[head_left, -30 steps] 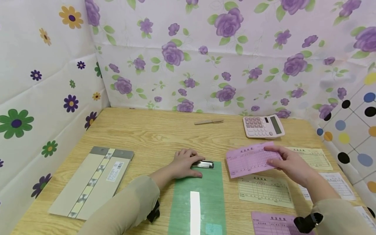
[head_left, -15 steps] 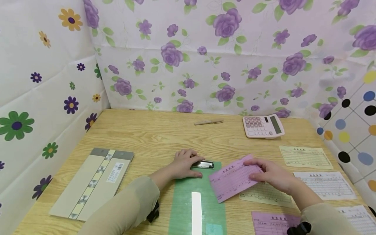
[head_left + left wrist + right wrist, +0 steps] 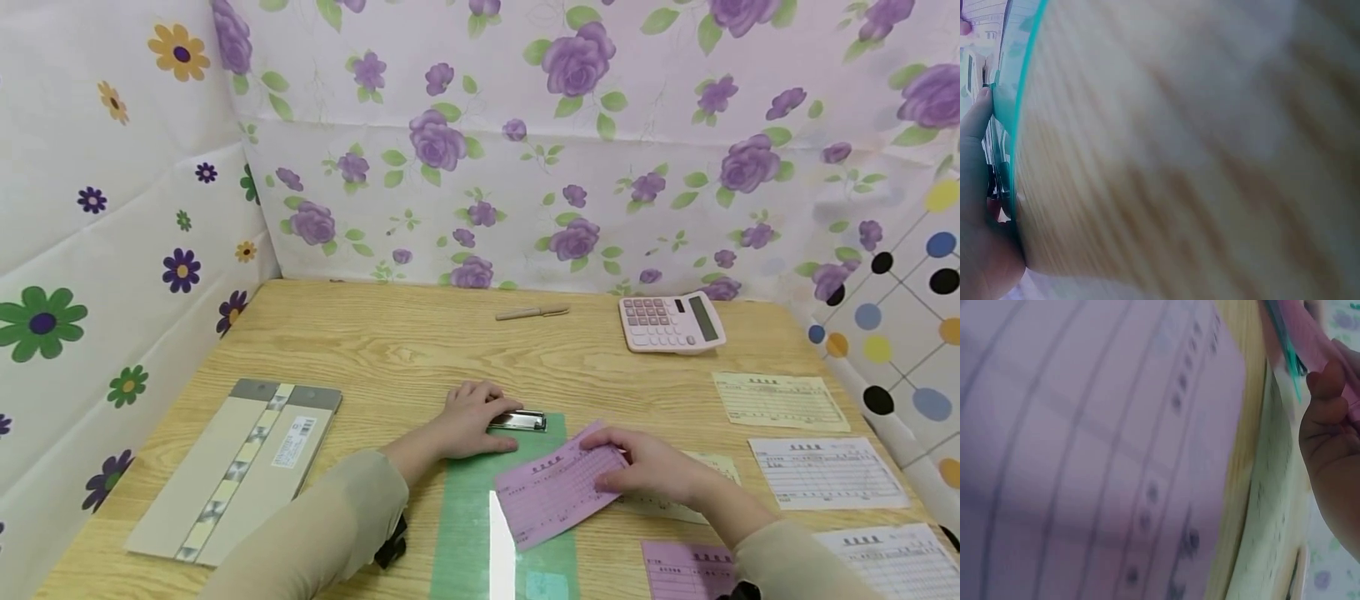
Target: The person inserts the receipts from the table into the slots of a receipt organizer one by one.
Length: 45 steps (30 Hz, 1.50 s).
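Observation:
A green clipboard with a metal clip lies on the wood-grain table. My left hand rests at its upper left, index fingertip at the clip and thumb out over the green surface. Between thumb and fingers, my right hand pinches the right edge of a pink printed form slip. The slip is tilted and overlaps the clipboard below the clip. Close up in the right wrist view, another pink form slip with ruled lines fills the left side.
Right of the clipboard lie a partly covered yellow slip, a pink slip, another yellow slip and two white slips. A beige flat folder lies left. Behind are a pen and a pink calculator.
My right hand has brought the pink form slip left and toward me, from over the yellow slips to over the clipboard. My left hand has stayed in place.

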Each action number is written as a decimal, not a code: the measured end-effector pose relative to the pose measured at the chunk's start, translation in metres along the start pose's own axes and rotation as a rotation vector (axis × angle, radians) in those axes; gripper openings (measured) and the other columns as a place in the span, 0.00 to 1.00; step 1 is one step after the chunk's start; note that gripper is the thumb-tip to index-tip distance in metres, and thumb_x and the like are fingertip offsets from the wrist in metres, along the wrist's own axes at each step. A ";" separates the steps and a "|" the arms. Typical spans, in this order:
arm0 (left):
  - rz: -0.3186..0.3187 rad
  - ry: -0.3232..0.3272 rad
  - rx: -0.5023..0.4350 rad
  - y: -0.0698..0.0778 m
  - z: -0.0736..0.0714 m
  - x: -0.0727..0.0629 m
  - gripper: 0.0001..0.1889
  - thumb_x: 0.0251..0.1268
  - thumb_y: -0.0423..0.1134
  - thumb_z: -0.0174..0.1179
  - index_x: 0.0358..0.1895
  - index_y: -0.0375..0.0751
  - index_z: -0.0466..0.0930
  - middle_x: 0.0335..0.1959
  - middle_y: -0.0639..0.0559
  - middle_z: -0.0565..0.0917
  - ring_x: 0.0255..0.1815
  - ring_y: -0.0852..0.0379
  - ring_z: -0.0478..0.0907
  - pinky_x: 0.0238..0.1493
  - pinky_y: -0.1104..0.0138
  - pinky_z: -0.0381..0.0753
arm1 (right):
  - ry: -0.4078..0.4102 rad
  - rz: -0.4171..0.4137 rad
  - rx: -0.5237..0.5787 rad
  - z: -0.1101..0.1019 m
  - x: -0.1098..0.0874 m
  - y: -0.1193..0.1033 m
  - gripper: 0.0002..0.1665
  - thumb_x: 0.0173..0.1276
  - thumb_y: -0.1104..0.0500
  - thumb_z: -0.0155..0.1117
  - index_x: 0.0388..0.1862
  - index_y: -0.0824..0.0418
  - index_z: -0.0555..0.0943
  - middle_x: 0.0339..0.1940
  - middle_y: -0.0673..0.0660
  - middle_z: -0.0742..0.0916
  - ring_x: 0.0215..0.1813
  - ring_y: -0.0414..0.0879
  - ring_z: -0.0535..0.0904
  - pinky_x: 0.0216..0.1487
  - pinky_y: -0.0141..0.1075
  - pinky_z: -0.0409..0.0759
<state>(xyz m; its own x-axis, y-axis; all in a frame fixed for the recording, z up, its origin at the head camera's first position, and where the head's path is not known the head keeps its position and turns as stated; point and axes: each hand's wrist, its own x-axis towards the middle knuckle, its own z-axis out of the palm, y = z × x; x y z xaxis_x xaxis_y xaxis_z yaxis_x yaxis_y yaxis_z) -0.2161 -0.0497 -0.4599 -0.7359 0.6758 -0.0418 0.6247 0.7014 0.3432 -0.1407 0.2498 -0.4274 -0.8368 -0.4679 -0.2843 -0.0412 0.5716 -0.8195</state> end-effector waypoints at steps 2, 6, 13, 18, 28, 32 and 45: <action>-0.005 -0.002 0.003 0.001 0.001 0.001 0.32 0.59 0.65 0.54 0.67 0.64 0.64 0.61 0.54 0.65 0.60 0.51 0.57 0.59 0.51 0.56 | 0.005 0.006 -0.018 0.006 0.003 -0.002 0.30 0.57 0.49 0.70 0.59 0.50 0.75 0.57 0.56 0.77 0.51 0.47 0.74 0.54 0.41 0.71; -0.019 0.001 -0.002 0.002 0.001 0.001 0.30 0.60 0.64 0.54 0.66 0.64 0.65 0.61 0.54 0.65 0.61 0.50 0.57 0.59 0.51 0.57 | -0.005 0.023 -0.019 0.017 0.007 -0.007 0.29 0.57 0.48 0.70 0.58 0.48 0.75 0.60 0.56 0.75 0.55 0.47 0.72 0.58 0.46 0.69; -0.019 0.027 0.004 0.003 0.001 0.001 0.26 0.65 0.61 0.51 0.65 0.62 0.68 0.59 0.56 0.67 0.59 0.51 0.60 0.56 0.52 0.59 | 0.004 -0.021 -0.013 0.037 0.012 -0.014 0.29 0.58 0.48 0.69 0.59 0.51 0.75 0.61 0.58 0.75 0.56 0.49 0.72 0.59 0.49 0.68; 0.010 0.063 -0.002 0.003 0.001 0.000 0.23 0.68 0.57 0.50 0.63 0.58 0.70 0.57 0.55 0.69 0.57 0.51 0.62 0.56 0.53 0.61 | 0.005 -0.045 -0.017 0.046 0.015 -0.017 0.29 0.60 0.48 0.67 0.60 0.54 0.74 0.58 0.57 0.77 0.52 0.46 0.75 0.56 0.43 0.71; 0.148 0.137 0.087 0.000 0.001 0.002 0.21 0.68 0.53 0.52 0.59 0.50 0.74 0.52 0.53 0.73 0.49 0.55 0.66 0.49 0.59 0.69 | 0.022 -0.065 -0.049 0.053 0.014 -0.018 0.29 0.61 0.49 0.66 0.60 0.54 0.73 0.58 0.54 0.78 0.52 0.44 0.75 0.56 0.43 0.72; 0.178 0.144 0.115 0.000 -0.001 0.003 0.21 0.68 0.53 0.52 0.59 0.48 0.75 0.51 0.53 0.74 0.49 0.54 0.67 0.50 0.59 0.70 | 0.069 -0.076 -0.083 0.056 0.013 -0.019 0.28 0.62 0.49 0.65 0.59 0.55 0.74 0.57 0.53 0.78 0.54 0.44 0.74 0.57 0.44 0.73; 0.244 0.130 0.365 0.002 -0.002 0.008 0.22 0.71 0.54 0.47 0.59 0.45 0.75 0.51 0.53 0.77 0.54 0.55 0.71 0.59 0.62 0.69 | 0.209 -0.104 -0.134 0.067 0.016 -0.023 0.23 0.62 0.51 0.66 0.53 0.58 0.77 0.52 0.55 0.81 0.55 0.47 0.75 0.58 0.49 0.73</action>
<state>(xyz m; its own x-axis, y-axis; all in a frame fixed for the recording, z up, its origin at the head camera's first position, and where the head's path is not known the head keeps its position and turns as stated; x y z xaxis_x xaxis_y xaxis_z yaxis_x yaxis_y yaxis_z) -0.2210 -0.0432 -0.4574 -0.5677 0.8136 0.1258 0.8179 0.5748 -0.0261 -0.1170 0.1837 -0.4464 -0.9181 -0.3879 -0.0816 -0.1934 0.6181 -0.7619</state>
